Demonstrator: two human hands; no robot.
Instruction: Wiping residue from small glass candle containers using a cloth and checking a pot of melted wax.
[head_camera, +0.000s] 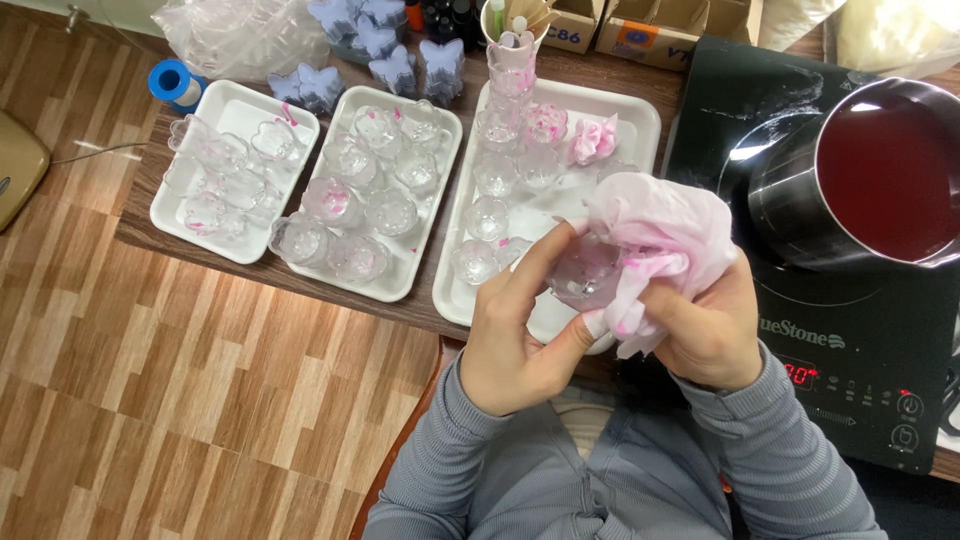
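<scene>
One clear mould (585, 272), left hand (515, 335), one pink-stained cloth (660, 235), right hand (710, 330), three white trays (640, 125)

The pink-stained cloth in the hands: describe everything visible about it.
The cloth is a thin, soft-looking white fabric, crumpled into loose folds and blotched with pink stains, strongest near its lower edge. The right hand bunches it from below and presses it against a small clear plastic mould, which the left hand grips between thumb and fingers. The cloth covers the mould's right side and is held up in front of the nearest white tray, beside the steel pot of red liquid.
</scene>
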